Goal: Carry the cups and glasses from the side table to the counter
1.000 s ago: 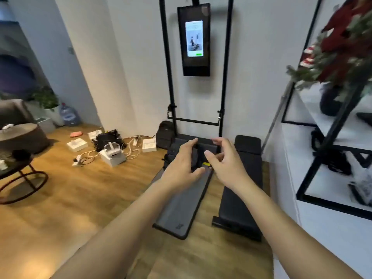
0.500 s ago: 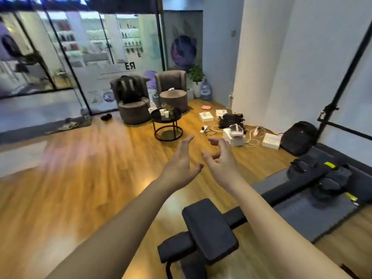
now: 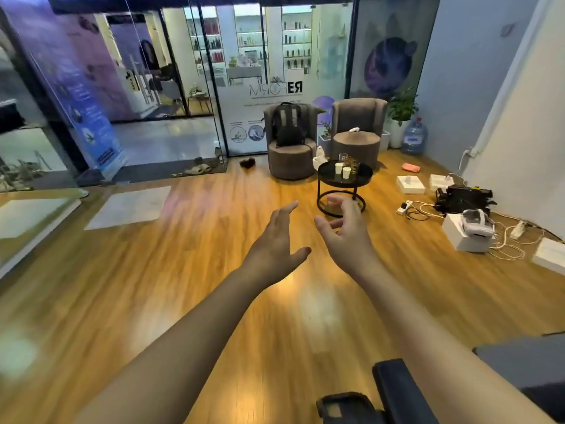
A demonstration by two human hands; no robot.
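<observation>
Armchairs [image 3: 356, 134] flank side table [image 3: 363, 175] far beyond empty hands [image 3: 308, 240].

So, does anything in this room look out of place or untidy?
Yes. By the right wall, white boxes, a VR headset and tangled cables lie loose on the wooden floor. The cups and glasses stand upright on the side table; nothing looks spilled.

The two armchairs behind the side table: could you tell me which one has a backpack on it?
The left armchair holds the black backpack; the right armchair has only a small white item on its seat.
</observation>
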